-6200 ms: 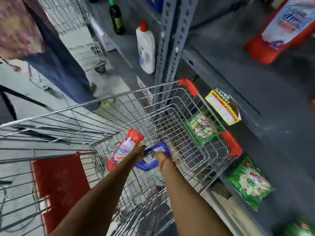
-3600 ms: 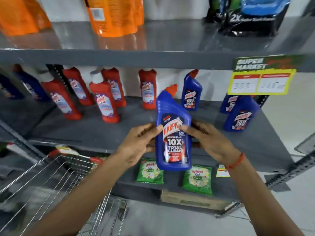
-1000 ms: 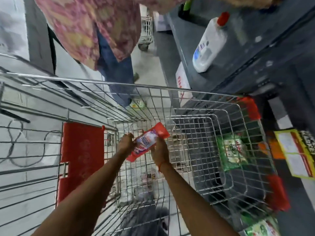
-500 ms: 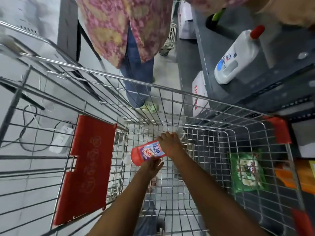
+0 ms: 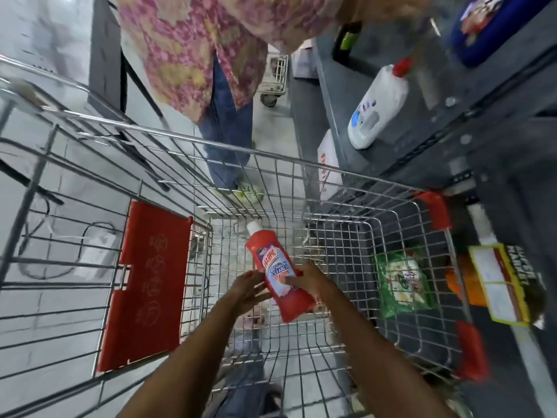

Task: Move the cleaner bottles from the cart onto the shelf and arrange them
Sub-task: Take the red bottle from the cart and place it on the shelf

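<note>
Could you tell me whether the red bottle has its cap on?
Yes: the red bottle, held in the right hand, has its white cap on.

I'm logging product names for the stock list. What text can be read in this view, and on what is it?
"HARPIC", then "BATHROOM CLEANER": label of the red bottle in the right hand.
"MARKET": yellow shelf tag, sideways; its other print is too blurred.
Red letters on the white box: partly hidden, unreadable.
Green packet and white jug labels: too blurred.

My right hand [image 5: 307,280] covers the lower label of the red cleaner bottle [image 5: 278,274], its small print is blurred, and the blue bottle [image 5: 494,28] is cut off by the top edge.
</note>
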The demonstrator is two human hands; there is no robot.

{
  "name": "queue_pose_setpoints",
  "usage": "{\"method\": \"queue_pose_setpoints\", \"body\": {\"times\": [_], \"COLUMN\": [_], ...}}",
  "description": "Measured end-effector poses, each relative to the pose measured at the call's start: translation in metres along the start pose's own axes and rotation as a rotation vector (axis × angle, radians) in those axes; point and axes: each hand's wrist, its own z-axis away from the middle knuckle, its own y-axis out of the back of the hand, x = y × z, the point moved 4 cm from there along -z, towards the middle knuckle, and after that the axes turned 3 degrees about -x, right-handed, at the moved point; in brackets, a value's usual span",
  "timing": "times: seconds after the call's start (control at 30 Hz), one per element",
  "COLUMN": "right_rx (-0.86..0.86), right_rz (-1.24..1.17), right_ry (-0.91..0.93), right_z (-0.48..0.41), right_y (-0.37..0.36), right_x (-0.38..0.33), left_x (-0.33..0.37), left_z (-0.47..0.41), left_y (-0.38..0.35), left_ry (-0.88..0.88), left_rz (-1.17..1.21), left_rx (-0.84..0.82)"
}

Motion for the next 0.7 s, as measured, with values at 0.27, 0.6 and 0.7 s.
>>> {"method": "queue_pose_setpoints", "body": {"times": [0.27, 0.6, 0.7], "right_rx": [-0.027, 0.214, 0.362], "right_rz": [-0.298, -0.632, -0.763], "right_ry": [-0.018, 0.308, 0.487], "right_z": [0.108, 0.295, 0.35], "right_y": [0.017, 0.036, 0.042], "right_x": [-0.019, 0.011, 0.041], "left_x": [0.021, 0.006, -0.014], "left_z": [0.076, 0.215, 0.254], "left_y": [-0.039, -0.161, -0.205], "left_ry": [0.009, -0.253, -0.36], "left_rz": [-0.171, -0.346, -0.455], "left_rx": [-0.122, -0.36, -0.505]}}
